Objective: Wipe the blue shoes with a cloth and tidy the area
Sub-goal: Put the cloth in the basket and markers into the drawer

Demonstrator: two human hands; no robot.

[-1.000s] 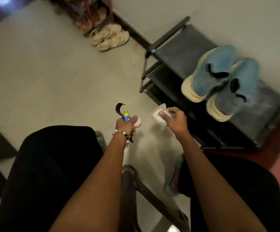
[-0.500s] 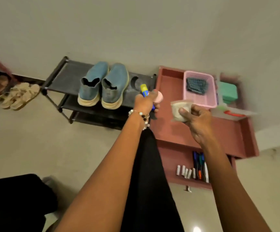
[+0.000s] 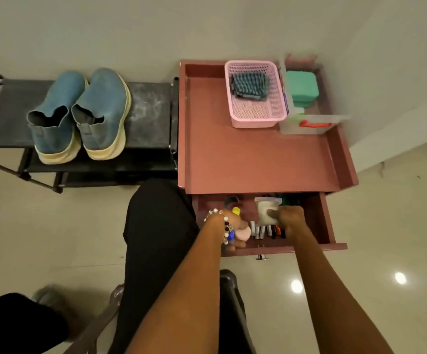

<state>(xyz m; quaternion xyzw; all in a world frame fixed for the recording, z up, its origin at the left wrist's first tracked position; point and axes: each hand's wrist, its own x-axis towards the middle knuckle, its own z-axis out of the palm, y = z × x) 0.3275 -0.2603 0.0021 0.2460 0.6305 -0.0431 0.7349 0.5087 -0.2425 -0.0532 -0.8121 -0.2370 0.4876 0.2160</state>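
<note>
Blue shoes (image 3: pixel 79 116) on black rack (image 3: pixel 151 116), well left of both hands, left hand (image 3: pixel 235 226) gripping small items, right hand (image 3: pixel 290 218) pinching a pale pouch (image 3: pixel 266 208) over the open drawer (image 3: pixel 322 221), bare floor (image 3: pixel 53 226) below.

Both hands curled, gripping: left (image 3: pixel 235 223), right (image 3: pixel 290 218).

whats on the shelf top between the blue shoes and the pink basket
In the head view, nothing stands between the blue shoes and the pink basket: only dusty black shoe rack and bare reddish cabinet top.
</note>
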